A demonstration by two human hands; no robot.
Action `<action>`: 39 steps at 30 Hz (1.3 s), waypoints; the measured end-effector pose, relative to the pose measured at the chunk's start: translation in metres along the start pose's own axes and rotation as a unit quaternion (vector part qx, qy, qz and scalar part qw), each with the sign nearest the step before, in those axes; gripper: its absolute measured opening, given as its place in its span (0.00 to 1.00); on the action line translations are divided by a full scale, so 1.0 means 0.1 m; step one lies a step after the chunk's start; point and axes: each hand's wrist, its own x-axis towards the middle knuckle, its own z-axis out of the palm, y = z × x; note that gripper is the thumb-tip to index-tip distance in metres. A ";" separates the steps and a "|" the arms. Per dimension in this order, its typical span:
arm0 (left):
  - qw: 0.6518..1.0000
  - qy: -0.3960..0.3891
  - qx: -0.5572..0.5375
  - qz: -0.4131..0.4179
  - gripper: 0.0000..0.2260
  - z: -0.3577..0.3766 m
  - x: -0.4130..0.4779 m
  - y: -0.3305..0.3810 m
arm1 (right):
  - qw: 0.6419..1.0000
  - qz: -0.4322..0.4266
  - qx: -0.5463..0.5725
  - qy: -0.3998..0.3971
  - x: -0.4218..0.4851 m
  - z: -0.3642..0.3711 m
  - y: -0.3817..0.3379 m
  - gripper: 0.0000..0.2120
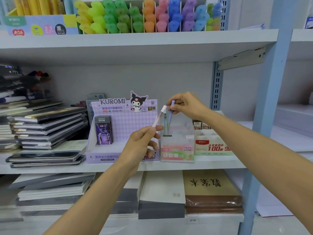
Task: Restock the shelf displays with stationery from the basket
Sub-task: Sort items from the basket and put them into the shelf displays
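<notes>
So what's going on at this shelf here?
A person is stocking a shelf by hand. The right hand pinches a purple tube, its lower end inside the clear Fruit Soda box, beside a teal tube standing there. The left hand holds a pink-capped tube just outside the box.

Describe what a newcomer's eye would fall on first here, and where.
Rainbow rows of translucent plastic highlighter pens fill the top shelf. Below stands the lilac cardboard Kuromi display box. Beside it, the left hand holds a clear pink-capped tube; the right hand pinches a purple tube at the frosted plastic box.
</notes>
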 end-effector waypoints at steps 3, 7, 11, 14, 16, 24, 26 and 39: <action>1.000 -0.001 0.001 0.001 0.12 0.00 0.00 0.00 | 1.000 0.004 -0.015 -0.011 0.02 -0.01 -0.02 0.10; 1.000 0.001 0.001 0.001 0.11 0.00 0.01 -0.01 | 0.998 0.024 0.031 0.041 0.01 0.08 0.01 0.10; 1.000 0.000 -0.002 0.001 0.11 0.00 0.00 -0.02 | 0.995 0.024 0.057 0.073 0.05 0.13 0.01 0.08; 1.000 0.002 -0.005 -0.004 0.12 0.00 0.01 -0.02 | 0.995 0.028 0.070 0.065 0.10 0.16 -0.01 0.06; 1.000 0.003 -0.005 -0.007 0.12 0.01 0.01 -0.01 | 0.995 0.037 0.073 0.065 0.11 0.19 0.00 0.07; 1.000 0.003 -0.009 -0.020 0.12 0.00 0.00 0.02 | 0.995 0.038 0.021 0.088 0.16 0.20 0.01 0.08; 1.000 0.001 -0.011 -0.021 0.12 0.00 0.00 0.02 | 0.993 0.033 0.017 0.109 0.17 0.21 0.01 0.06; 1.000 0.002 -0.015 -0.019 0.12 0.00 0.01 0.03 | 0.991 0.005 0.027 0.130 0.01 0.14 -0.10 0.11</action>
